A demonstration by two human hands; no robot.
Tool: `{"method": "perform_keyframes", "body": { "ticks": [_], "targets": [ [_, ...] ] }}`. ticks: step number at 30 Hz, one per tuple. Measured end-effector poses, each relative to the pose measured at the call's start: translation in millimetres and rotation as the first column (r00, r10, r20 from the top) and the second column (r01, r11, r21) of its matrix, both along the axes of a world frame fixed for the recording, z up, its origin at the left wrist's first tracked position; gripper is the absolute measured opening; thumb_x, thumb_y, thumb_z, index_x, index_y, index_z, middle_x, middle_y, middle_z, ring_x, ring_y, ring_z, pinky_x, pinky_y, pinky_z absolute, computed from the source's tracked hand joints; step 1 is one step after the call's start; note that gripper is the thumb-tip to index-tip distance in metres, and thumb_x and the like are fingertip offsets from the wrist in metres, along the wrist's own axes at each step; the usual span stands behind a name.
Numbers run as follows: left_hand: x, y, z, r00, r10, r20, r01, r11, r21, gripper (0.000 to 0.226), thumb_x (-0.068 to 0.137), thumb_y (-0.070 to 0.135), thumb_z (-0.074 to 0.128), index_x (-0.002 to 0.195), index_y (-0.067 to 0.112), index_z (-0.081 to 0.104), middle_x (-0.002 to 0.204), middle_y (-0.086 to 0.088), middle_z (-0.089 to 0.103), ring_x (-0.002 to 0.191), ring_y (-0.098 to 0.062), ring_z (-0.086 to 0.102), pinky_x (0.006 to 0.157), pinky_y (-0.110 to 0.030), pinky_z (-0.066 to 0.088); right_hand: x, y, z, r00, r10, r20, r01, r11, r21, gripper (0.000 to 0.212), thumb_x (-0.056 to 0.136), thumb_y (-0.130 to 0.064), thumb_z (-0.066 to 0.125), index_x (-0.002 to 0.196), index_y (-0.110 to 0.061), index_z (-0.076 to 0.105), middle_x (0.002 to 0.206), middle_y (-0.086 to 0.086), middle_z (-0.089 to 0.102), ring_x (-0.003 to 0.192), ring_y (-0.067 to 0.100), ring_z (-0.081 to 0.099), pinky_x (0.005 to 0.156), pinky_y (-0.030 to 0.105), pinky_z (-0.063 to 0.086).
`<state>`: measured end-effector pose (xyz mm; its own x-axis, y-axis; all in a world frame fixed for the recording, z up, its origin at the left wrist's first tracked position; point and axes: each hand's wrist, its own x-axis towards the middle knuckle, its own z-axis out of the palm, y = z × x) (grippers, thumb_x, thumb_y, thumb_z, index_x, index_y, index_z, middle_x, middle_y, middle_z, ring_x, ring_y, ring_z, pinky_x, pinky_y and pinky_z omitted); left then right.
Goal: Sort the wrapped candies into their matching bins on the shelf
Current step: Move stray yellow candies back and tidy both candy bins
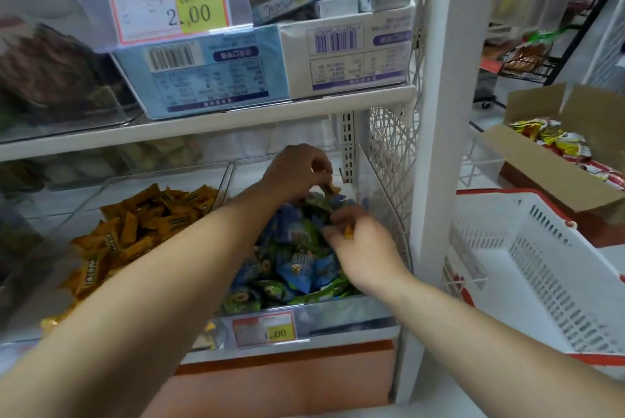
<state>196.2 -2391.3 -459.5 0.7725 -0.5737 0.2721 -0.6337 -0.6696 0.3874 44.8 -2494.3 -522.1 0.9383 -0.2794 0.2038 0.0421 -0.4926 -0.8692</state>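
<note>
Two clear bins sit side by side on the lower shelf. The left bin [216, 181] holds a heap of orange-wrapped candies [135, 231]. The right bin [378, 181] is filled with blue and green wrapped candies [294, 265]. Both of my hands are inside the right bin. My left hand [297, 170] pinches an orange-wrapped candy [329, 188] at the back of the pile. My right hand [365, 248] grips another orange-wrapped candy [348, 231] just above the blue and green ones.
The upper shelf carries a clear bin with blue and white boxes [203, 76] and a price tag [169, 5]. A white post [439, 113] bounds the shelf on the right. Beyond it stand a white plastic basket [541, 265] and a cardboard box [558, 174] of snack packets.
</note>
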Motion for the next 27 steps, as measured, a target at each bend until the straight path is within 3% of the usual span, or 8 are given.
{"method": "perform_keyframes", "body": {
  "ticks": [5, 7, 10, 14, 18, 21, 24, 27],
  "targets": [
    [-68.9, 44.6, 12.0, 0.985, 0.044, -0.165, -0.115, 0.888, -0.445, 0.006, 0.086, 0.016, 0.075, 0.084, 0.021, 0.073, 0.085, 0.011, 0.072, 0.078, 0.004, 0.064, 0.068, -0.009, 0.048, -9.6, 2.2, 14.2, 0.999, -0.031, 0.043, 0.019, 0.962, 0.273, 0.025, 0.095, -0.036, 0.064, 0.116, -0.03, 0.052, 0.095, -0.019, 0.06, 0.086, -0.003, 0.054, 0.064, 0.004, 0.036],
    [-99.1, 53.0, 4.2, 0.952, 0.025, -0.305, -0.201, 0.803, -0.561, 0.006, 0.085, 0.012, 0.077, 0.084, 0.015, 0.072, 0.083, 0.002, 0.072, 0.073, -0.002, 0.067, 0.067, -0.017, 0.056, -11.9, 6.3, 21.6, 0.997, -0.03, 0.068, 0.002, 0.924, 0.382, 0.023, 0.096, -0.037, 0.062, 0.117, -0.031, 0.055, 0.099, -0.019, 0.061, 0.092, -0.001, 0.058, 0.071, 0.008, 0.04],
    [-133.6, 56.7, -6.8, 0.896, -0.072, -0.438, -0.252, 0.73, -0.635, 0.007, 0.085, 0.012, 0.077, 0.085, 0.011, 0.071, 0.079, -0.007, 0.07, 0.075, -0.021, 0.068, 0.076, -0.04, 0.06, -18.1, 13.3, 31.2, 0.992, -0.04, 0.121, -0.015, 0.905, 0.425, 0.005, 0.097, -0.034, 0.061, 0.095, -0.032, 0.066, 0.091, -0.018, 0.069, 0.084, -0.006, 0.064, 0.063, 0.005, 0.044],
    [-150.0, 61.8, -14.1, 0.916, -0.103, -0.388, -0.166, 0.782, -0.6, 0.007, 0.085, 0.022, 0.078, 0.081, 0.024, 0.073, 0.075, 0.003, 0.073, 0.071, -0.013, 0.068, 0.061, -0.025, 0.054, -26.0, 15.2, 35.5, 0.995, 0.003, 0.096, -0.042, 0.915, 0.402, 0.007, 0.097, -0.032, 0.061, 0.096, -0.03, 0.067, 0.091, -0.012, 0.071, 0.084, 0.001, 0.066, 0.06, 0.01, 0.045],
    [-129.4, 63.9, -3.9, 0.965, 0.005, -0.263, -0.12, 0.897, -0.425, 0.009, 0.084, 0.031, 0.074, 0.077, 0.037, 0.073, 0.079, 0.016, 0.074, 0.075, -0.001, 0.069, 0.071, -0.024, 0.054, -27.9, 6.0, 31.6, 0.992, -0.059, 0.115, 0.062, 0.998, -0.022, 0.012, 0.101, -0.033, 0.052, 0.106, -0.024, 0.058, 0.096, -0.008, 0.061, 0.086, 0.011, 0.056, 0.065, 0.02, 0.039],
    [-92.2, 43.8, 9.7, 0.959, 0.095, -0.266, -0.194, 0.907, -0.375, 0.008, 0.089, 0.032, 0.07, 0.082, 0.032, 0.073, 0.077, 0.016, 0.074, 0.076, -0.001, 0.069, 0.075, -0.024, 0.052, -27.1, 2.8, 21.4, 0.999, 0.032, 0.01, -0.027, 0.947, -0.319, 0.022, 0.103, -0.033, 0.045, 0.112, -0.015, 0.055, 0.103, 0.005, 0.06, 0.09, 0.026, 0.059, 0.071, 0.033, 0.043],
    [-55.8, 8.1, 12.6, 0.959, 0.018, -0.284, -0.1, 0.955, -0.279, 0.015, 0.093, 0.036, 0.065, 0.091, 0.024, 0.073, 0.084, 0.009, 0.076, 0.079, -0.008, 0.071, 0.081, -0.033, 0.058, -25.6, 5.6, 11.8, 0.972, 0.165, -0.165, -0.217, 0.898, -0.382, 0.022, 0.102, -0.031, 0.046, 0.108, -0.012, 0.056, 0.103, 0.009, 0.064, 0.091, 0.03, 0.064, 0.075, 0.039, 0.053],
    [-29.1, -28.4, -3.9, 0.968, -0.047, -0.248, 0.04, 0.999, -0.031, 0.023, 0.091, 0.04, 0.069, 0.103, 0.021, 0.072, 0.104, 0.004, 0.072, 0.096, -0.013, 0.067, 0.086, -0.03, 0.052, -23.9, 3.4, 7.8, 0.974, 0.167, -0.156, -0.214, 0.905, -0.368, 0.02, 0.101, -0.03, 0.046, 0.106, -0.012, 0.056, 0.099, 0.007, 0.064, 0.086, 0.028, 0.064, 0.074, 0.041, 0.055]
  ]
}}
